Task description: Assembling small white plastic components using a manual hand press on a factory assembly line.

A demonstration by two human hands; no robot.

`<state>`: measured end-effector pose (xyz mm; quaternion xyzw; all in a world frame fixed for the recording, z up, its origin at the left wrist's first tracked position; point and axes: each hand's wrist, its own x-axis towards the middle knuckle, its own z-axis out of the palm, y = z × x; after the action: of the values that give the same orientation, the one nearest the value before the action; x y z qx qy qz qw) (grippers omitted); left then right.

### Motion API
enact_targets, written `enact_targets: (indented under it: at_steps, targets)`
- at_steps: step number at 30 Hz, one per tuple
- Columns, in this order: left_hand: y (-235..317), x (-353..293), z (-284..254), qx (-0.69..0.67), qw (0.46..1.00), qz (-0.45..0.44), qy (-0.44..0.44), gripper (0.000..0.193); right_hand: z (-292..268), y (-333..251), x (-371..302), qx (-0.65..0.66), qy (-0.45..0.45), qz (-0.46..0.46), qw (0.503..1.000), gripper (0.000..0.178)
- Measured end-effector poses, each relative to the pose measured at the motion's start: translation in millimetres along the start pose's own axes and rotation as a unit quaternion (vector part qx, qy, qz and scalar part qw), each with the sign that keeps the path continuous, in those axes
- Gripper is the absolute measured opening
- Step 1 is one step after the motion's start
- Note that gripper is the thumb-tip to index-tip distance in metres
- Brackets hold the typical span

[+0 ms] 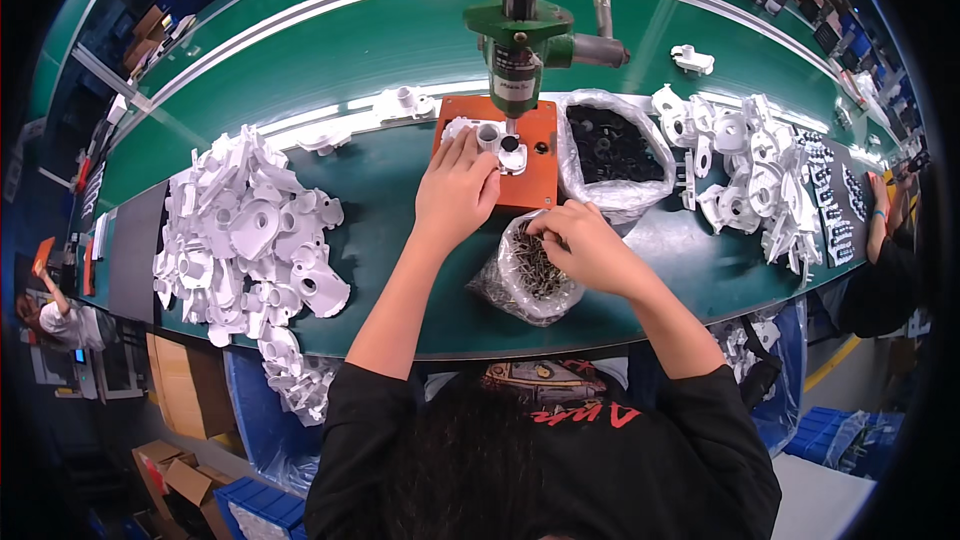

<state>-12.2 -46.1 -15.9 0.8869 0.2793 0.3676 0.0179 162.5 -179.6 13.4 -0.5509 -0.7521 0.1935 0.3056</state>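
Observation:
A white moulded plastic part point(487, 137) with a round tube lies on an orange fixture plate point(453, 112). My left hand point(457, 185) holds this part, its fingers over the left side and the thumb near the middle. A black round piece point(510, 143) sits in the part, right below the tip of a green press-like machine point(515, 65). My right hand point(590, 248) is at the mouth of a clear plastic bag of small metal screws or pins point(535, 275). Its thumb and forefinger are pinched together over the pieces; what lies between them is hidden.
A clear bag of black parts point(610, 145) stands right of the fixture. White plastic parts are heaped at the left point(250, 230) and right point(745, 170) of the green bench. Blue bins point(262, 420) stand below its front edge. Another person's arm point(878, 220) shows at far right.

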Motion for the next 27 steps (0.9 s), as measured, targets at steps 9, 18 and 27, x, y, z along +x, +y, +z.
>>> enact_targets:
  at_steps: [9,18,27]
  targets:
    - [-0.4,0.3,0.8,0.000,1.000,0.000,0.000,0.014,-10.3,-4.0,7.2,0.064,-0.051,0.070,0.994,0.014]
    - [-0.7,-1.4,2.3,0.008,1.000,-0.001,0.013,0.014,-14.9,1.3,8.2,0.186,-0.050,0.124,0.973,0.015]
    - [-1.4,-1.7,3.7,0.013,1.000,0.004,0.017,0.014,-14.9,0.6,10.1,0.186,-0.051,0.144,0.971,0.012]
